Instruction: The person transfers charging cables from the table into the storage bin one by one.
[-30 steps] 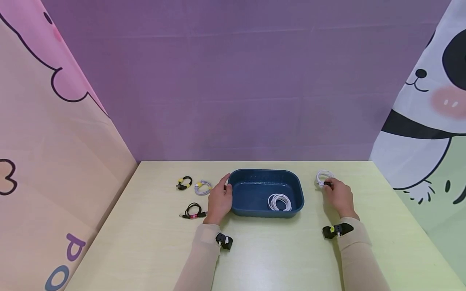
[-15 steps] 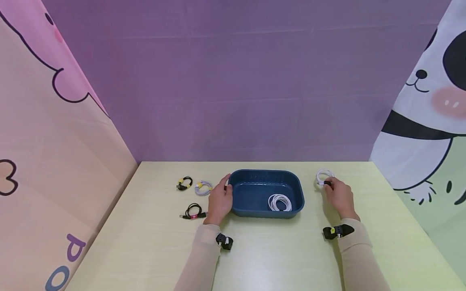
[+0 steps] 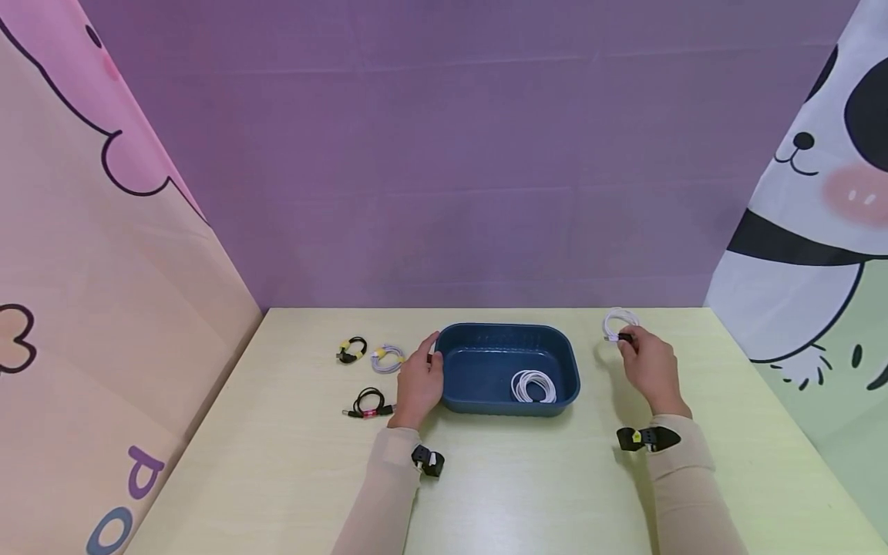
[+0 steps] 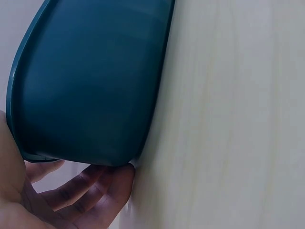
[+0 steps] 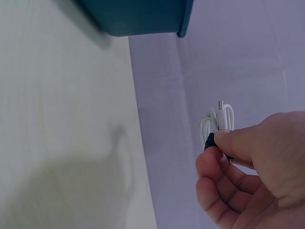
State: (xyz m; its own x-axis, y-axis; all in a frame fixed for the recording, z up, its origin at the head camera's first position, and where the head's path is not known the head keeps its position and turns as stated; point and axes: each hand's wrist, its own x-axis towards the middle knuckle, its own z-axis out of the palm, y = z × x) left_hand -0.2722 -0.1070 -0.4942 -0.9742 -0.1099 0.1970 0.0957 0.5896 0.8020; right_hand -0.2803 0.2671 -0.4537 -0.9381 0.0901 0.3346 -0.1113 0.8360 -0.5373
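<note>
My left hand [image 3: 418,385] rests against the left end of a dark blue plastic bin [image 3: 472,406]. In the left wrist view its fingers [image 4: 112,195] bend loosely, with fingertips touching the outside of the end wall. A coiled white cable [image 3: 533,386] lies inside the bin, near its front right corner. Right of the bin, my right hand [image 3: 650,368] pinches another coiled white cable [image 5: 208,125] between thumb and fingers at its black tie [image 5: 209,141]. This coil is off the table, and a metal plug end points up from it in the right wrist view.
Left of the bin lie a black cable with yellow bands [image 3: 352,350], a pale lilac cable with a yellow band [image 3: 387,358] and a black cable with a red band [image 3: 369,404]. A purple cloth [image 3: 444,169] hangs behind the pale wooden table [image 3: 513,486].
My right hand has raised the white cable from the table and moved it slightly toward the back; its shadow now falls apart from it. The left hand and the bin have stayed put.
</note>
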